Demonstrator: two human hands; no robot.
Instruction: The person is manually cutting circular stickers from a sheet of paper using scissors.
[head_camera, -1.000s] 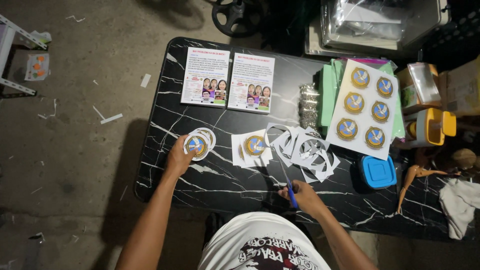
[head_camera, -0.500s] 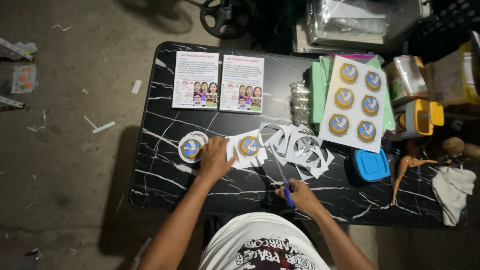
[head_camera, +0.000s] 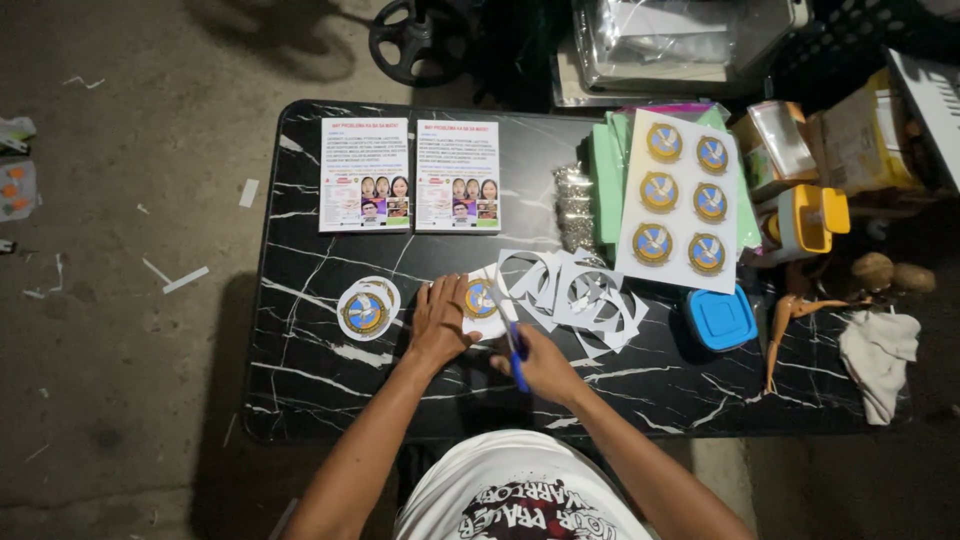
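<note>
A blue-handled pair of scissors (head_camera: 514, 352) is gripped in the closed right hand (head_camera: 545, 362) while the left hand (head_camera: 438, 318) is pressed flat, fingers spread, on a paper piece bearing a round emblem (head_camera: 481, 300), cut-out scraps (head_camera: 575, 293) being just beside it on the black marbled table (head_camera: 320, 380).

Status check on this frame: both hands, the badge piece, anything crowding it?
Left hand flat on the paper square with round badge. Right hand grips blue-handled scissors beside it. Cut-out paper scraps crowd its right side.
</note>
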